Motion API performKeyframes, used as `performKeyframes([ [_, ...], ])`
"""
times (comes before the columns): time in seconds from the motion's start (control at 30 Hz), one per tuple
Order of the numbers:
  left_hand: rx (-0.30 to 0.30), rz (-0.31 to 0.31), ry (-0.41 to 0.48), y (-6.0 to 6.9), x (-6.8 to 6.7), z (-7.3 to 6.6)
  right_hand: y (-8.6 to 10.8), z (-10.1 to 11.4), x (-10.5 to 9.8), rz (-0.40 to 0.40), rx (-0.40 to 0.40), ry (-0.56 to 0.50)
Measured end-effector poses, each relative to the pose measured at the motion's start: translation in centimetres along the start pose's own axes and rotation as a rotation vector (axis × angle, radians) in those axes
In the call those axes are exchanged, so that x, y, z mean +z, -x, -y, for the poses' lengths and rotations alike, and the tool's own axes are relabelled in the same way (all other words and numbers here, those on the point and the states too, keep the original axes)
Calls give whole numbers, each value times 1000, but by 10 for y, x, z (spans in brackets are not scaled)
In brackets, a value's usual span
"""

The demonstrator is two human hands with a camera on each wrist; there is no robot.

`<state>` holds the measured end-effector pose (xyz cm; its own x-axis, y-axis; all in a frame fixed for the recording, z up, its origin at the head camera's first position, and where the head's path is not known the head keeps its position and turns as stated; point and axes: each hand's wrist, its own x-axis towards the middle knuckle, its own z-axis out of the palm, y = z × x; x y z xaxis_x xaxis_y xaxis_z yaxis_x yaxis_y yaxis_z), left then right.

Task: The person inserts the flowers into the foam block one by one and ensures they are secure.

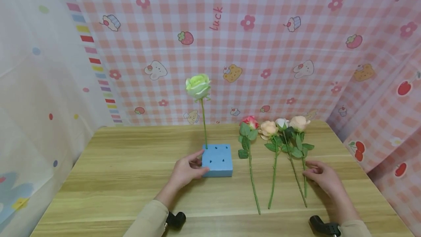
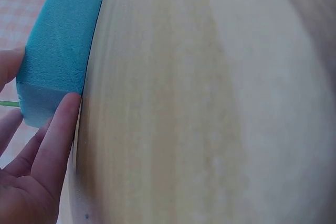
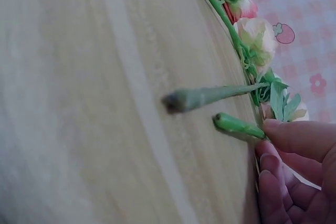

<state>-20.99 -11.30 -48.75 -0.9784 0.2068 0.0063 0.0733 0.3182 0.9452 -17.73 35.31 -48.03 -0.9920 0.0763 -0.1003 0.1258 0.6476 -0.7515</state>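
Note:
A blue foam block [image 1: 217,160] with several small dark holes in its top lies on the table. One pale green artificial rose [image 1: 198,87] stands upright in its back left corner. My left hand [image 1: 186,170] holds the block by its left side, thumb near the front corner; the left wrist view shows fingers against the block [image 2: 63,40]. At the right, my right hand [image 1: 325,177] pinches the lower stem of the rightmost peach rose [image 1: 299,123], which lies flat. In the right wrist view, thumb and fingers meet at that green stem [image 3: 239,125].
Left of the held rose lie a white rose [image 1: 282,123], a peach rose [image 1: 269,128] and a red-pink rose [image 1: 251,121], stems toward the front. The white rose's stem runs close beside the held one. A checked pink cloth [image 1: 204,57] hangs behind the wooden table [image 1: 121,178].

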Motion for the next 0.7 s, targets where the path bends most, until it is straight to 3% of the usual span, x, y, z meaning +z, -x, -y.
performKeyframes([
  [0.33,5,-7,16,0,1,1,1,3,3,-53,23,-22],
  [0.7,3,-5,22,0,0,0,-2,-1,0,-42,94,-78],
])
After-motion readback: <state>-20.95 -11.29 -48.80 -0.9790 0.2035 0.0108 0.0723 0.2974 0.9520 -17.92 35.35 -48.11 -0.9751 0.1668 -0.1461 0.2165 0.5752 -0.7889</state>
